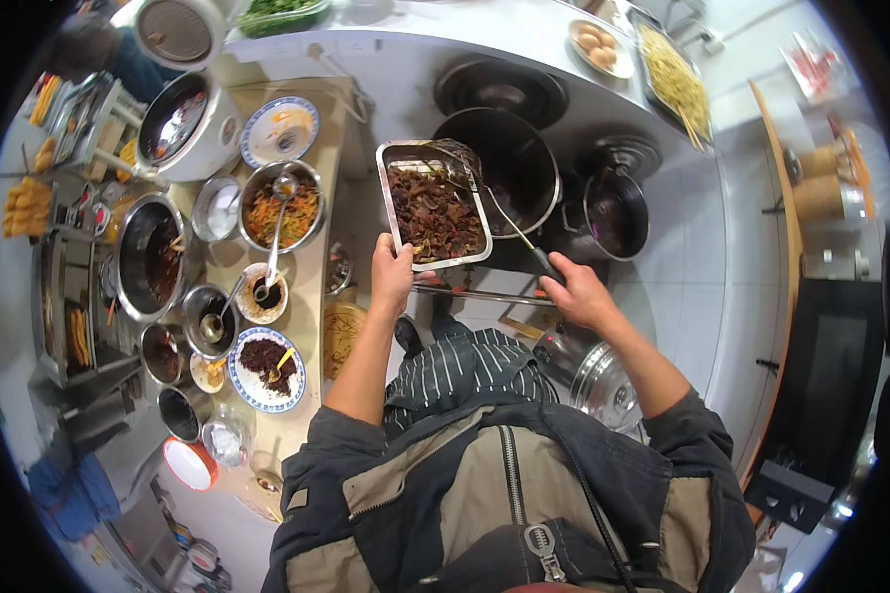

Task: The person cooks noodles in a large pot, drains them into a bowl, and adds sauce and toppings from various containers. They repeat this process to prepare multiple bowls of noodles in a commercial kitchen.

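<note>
My left hand (pixel 393 273) grips the near left corner of a rectangular stainless steel tray (pixel 436 264), thumb over the rim. Dark brown chopped food, perhaps cooked meat, (pixel 437 215) covers the tray's bottom. In my right hand (pixel 580 290) is the black handle of a wire skimmer (pixel 515 228). Its shaft slants up to the left, and its mesh head lies over the far right part of the tray. Directly behind and right of the tray stands a large dark pot (pixel 549 181), partly hidden by the tray and skimmer.
To the left, a table (pixel 285 437) carries a bowl of shredded vegetables (pixel 282 215), a white cooker (pixel 215 148) and a plate of dark crumbs (pixel 267 369). A smaller pot (pixel 617 215) stands right. Eggs (pixel 597 44) and noodles (pixel 671 74) rest on the back ledge. A person (pixel 96 52) is at the upper left.
</note>
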`<state>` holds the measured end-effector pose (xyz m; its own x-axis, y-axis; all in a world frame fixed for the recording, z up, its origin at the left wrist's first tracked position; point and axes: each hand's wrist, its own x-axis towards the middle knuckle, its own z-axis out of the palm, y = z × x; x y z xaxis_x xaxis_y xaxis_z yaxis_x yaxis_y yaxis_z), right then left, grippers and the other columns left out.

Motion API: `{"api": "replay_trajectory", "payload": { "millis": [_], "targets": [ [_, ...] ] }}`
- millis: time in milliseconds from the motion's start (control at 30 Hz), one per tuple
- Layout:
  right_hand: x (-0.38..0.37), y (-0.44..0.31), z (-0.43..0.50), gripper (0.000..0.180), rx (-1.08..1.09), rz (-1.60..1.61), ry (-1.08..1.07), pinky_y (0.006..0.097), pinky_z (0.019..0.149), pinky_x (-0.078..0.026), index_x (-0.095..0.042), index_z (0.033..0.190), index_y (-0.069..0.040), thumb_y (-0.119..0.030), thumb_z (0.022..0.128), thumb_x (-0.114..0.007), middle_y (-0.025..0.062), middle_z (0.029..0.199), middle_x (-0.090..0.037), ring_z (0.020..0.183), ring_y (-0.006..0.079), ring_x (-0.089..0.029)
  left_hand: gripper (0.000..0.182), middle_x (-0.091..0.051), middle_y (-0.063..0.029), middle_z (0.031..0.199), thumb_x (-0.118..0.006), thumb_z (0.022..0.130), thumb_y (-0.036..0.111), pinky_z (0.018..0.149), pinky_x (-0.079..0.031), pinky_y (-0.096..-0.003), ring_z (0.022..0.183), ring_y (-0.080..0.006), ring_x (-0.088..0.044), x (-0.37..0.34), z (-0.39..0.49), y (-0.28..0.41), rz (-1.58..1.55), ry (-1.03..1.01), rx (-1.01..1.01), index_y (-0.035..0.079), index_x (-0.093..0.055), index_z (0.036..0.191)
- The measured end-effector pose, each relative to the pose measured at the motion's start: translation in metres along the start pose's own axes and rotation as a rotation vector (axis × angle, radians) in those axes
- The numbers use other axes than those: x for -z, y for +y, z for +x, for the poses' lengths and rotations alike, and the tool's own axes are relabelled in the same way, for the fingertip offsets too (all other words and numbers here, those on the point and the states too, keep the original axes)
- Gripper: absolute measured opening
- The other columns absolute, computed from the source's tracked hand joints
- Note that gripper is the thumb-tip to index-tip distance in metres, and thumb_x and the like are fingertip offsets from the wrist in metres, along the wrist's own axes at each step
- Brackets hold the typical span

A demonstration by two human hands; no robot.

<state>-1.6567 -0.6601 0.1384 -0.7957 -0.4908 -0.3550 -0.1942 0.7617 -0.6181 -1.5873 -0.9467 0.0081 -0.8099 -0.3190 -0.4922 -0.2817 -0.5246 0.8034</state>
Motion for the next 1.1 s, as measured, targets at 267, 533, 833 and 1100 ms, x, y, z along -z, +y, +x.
{"api": "replay_trajectory", "payload": {
  "millis": [267, 533, 833, 1100],
  "targets": [
    [-0.033, 0.039, -0.027, 0.051, -0.510, 1.015, -0.155, 0.0216, 0.040, -0.030, -0.033, 0.146, -0.007, -0.018, 0.100, -0.055, -0.0004, 0.071, -0.048, 0.049, 0.0058, -0.040, 0.010, -0.058, -0.0078, 0.103, -0.047, 0.099, 0.004, 0.057, -0.064, -0.0333, 0.080, -0.0185, -0.064, -0.065, 0.025, -0.038, 0.268, -0.048, 0.017, 0.003, -0.046, 0.109],
    [-0.019, 0.087, -0.008, 0.034, -0.607, 1.516, -0.188, 0.0195, 0.040, -0.027, -0.042, 0.130, -0.016, -0.023, 0.101, -0.058, 0.0033, 0.078, -0.053, 0.052, 0.0058, -0.041, 0.009, -0.059, -0.0094, 0.108, -0.047, 0.099, 0.004, 0.059, -0.065, -0.0344, 0.085, -0.0207, -0.066, -0.097, 0.047, -0.046, 0.397, -0.049, 0.047, 0.002, -0.046, 0.108],
    [0.007, 0.141, 0.023, 0.018, -0.501, 1.386, -0.253, 0.0189, 0.037, -0.027, -0.045, 0.116, -0.013, -0.020, 0.102, -0.055, 0.0017, 0.075, -0.051, 0.049, 0.0040, -0.040, 0.016, -0.062, -0.0084, 0.114, -0.048, 0.102, 0.008, 0.064, -0.065, -0.0335, 0.094, -0.0204, -0.068, -0.084, 0.064, -0.039, 0.225, -0.037, 0.145, 0.006, -0.048, 0.119],
    [0.026, 0.168, 0.043, 0.042, -0.417, 1.159, -0.259, 0.0213, 0.038, -0.029, -0.039, 0.137, -0.005, -0.017, 0.101, -0.056, 0.0005, 0.071, -0.051, 0.049, 0.0052, -0.043, 0.014, -0.057, -0.0060, 0.108, -0.049, 0.102, 0.007, 0.065, -0.065, -0.0348, 0.092, -0.0175, -0.063, -0.083, 0.079, -0.052, 0.202, -0.023, 0.135, 0.005, -0.048, 0.115]
  ]
}}
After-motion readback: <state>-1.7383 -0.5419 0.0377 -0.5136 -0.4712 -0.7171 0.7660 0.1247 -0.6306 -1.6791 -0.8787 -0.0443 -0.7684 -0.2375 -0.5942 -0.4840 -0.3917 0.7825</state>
